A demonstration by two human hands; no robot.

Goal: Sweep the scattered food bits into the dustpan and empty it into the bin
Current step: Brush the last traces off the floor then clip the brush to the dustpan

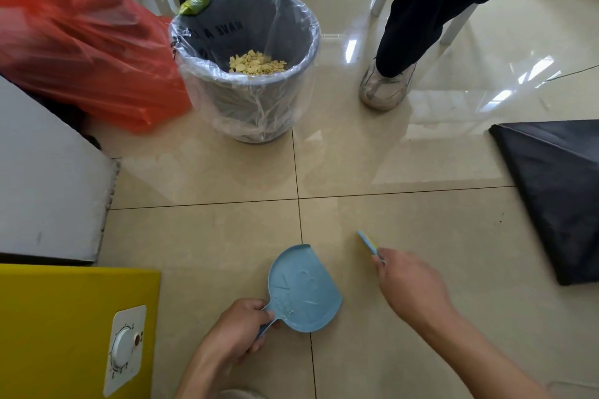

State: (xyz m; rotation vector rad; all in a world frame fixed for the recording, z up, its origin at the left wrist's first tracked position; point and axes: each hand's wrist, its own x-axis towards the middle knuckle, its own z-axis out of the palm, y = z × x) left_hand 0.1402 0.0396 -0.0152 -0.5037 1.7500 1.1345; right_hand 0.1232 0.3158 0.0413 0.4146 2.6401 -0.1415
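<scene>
My left hand (pixel 238 329) grips the handle of a light blue dustpan (pixel 303 288), which lies low over the beige tiled floor with only a few tiny white crumbs near its handle end. To its right, my right hand (pixel 410 282) holds a small blue and yellow brush (pixel 368 241) that points up and to the left. Further ahead stands a grey bin (pixel 248 52) lined with a clear plastic bag. A heap of pale yellow food bits (pixel 257 64) lies at its bottom. The floor between the dustpan and the bin shows no food bits.
A red plastic bag (pixel 84 48) leans against the bin's left side. A white cabinet (pixel 48 172) and a yellow box (pixel 64 327) stand at the left. A black sheet (pixel 557 191) lies at the right. Another person's shoe (pixel 385 87) and dark trouser leg stand right of the bin.
</scene>
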